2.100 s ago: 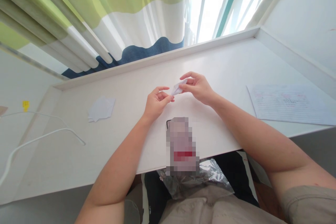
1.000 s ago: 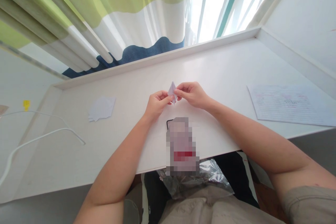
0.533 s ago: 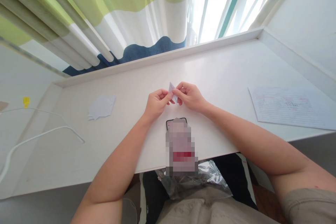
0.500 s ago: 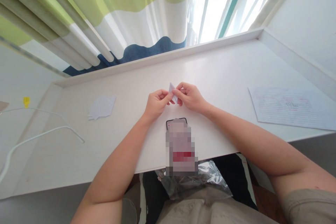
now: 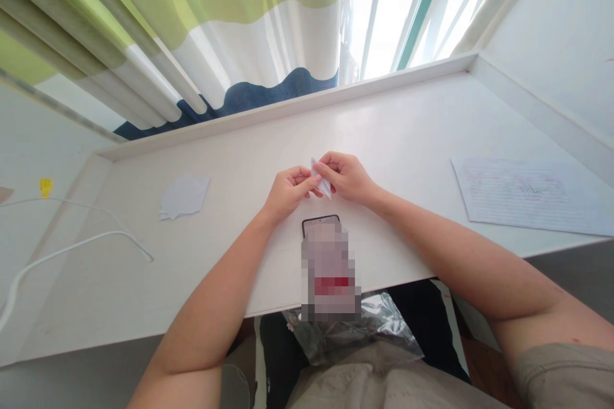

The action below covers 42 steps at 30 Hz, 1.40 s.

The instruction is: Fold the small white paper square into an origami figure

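Observation:
A small folded piece of white paper (image 5: 322, 184) with pointed ends is held between both hands above the white desk (image 5: 249, 140). My left hand (image 5: 290, 190) pinches its left side with thumb and fingers. On the other side, my right hand (image 5: 346, 176) grips the paper's upper right part, its thumb near the top. The fingers hide part of the folds. Just below the hands lies a phone (image 5: 320, 220) with a black rim, its screen mostly pixelated.
White paper pieces (image 5: 185, 198) lie on the desk's left side, near a white cable (image 5: 81, 239). Lined sheets with writing (image 5: 527, 195) lie at the right. A raised ledge (image 5: 288, 101) runs along the back. Clear plastic (image 5: 393, 329) rests on the lap.
The folded paper has turned slightly between my fingers; its lower tip now shows below them and less of its upper tip sticks out. Both hands keep hold of it.

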Available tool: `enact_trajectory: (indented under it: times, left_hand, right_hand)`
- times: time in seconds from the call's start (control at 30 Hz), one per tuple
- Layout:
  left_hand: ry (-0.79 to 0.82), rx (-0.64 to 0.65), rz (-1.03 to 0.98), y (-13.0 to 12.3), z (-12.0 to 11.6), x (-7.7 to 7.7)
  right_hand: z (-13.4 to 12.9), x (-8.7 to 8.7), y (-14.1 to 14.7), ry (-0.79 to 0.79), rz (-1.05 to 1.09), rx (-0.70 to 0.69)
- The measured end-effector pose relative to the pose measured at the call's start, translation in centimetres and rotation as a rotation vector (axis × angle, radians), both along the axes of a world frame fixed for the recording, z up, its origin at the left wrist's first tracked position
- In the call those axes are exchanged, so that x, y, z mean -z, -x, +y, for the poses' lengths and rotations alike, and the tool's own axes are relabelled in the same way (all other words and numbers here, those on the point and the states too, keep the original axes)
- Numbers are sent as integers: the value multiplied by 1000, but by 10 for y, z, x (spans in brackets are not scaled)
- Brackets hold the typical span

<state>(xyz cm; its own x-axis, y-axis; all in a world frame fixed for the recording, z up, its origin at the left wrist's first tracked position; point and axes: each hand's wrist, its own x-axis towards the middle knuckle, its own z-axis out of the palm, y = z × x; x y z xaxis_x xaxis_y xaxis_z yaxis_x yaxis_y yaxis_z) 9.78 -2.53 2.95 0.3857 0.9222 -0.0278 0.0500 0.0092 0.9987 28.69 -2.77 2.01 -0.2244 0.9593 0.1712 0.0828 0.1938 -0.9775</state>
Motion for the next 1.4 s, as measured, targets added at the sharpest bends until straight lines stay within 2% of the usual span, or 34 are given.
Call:
enact_trajectory:
  times: [0.13, 0.23, 0.37, 0.57, 0.63, 0.77, 0.9, 1.03, 1.17, 1.4]
  left_hand:
    - [-127, -94, -30, 4, 2, 1]
    - [-212, -91, 11, 5, 3, 1]
    - [-184, -86, 21, 3, 3, 5]
    - [-146, -313, -56, 0, 6, 10]
    - [-124, -330, -64, 2, 7, 9]
    - [-131, -267, 45, 6, 7, 11]
    - [-411, -136, 324, 11, 8, 17]
    - [-646, 47, 478, 13, 12, 24]
    - [-757, 81, 617, 14, 14, 26]
    - [-967, 148, 794, 11, 11, 19]
  right_hand:
    - [1, -3, -6, -17, 5, -67]
    - [3, -3, -12, 7, -11, -119]
    - [7, -3, -18, -42, -112, -111]
    - [11, -4, -23, 37, -98, -99]
    - [13, -3, -25, 35, -74, -54]
    - [18, 1, -29, -23, -60, 8]
    - [25, 9, -34, -128, -209, 12]
    - [28, 14, -38, -165, -439, 39]
    - [28, 15, -36, -210, -657, 86]
    - [29, 15, -36, -251, -749, 79]
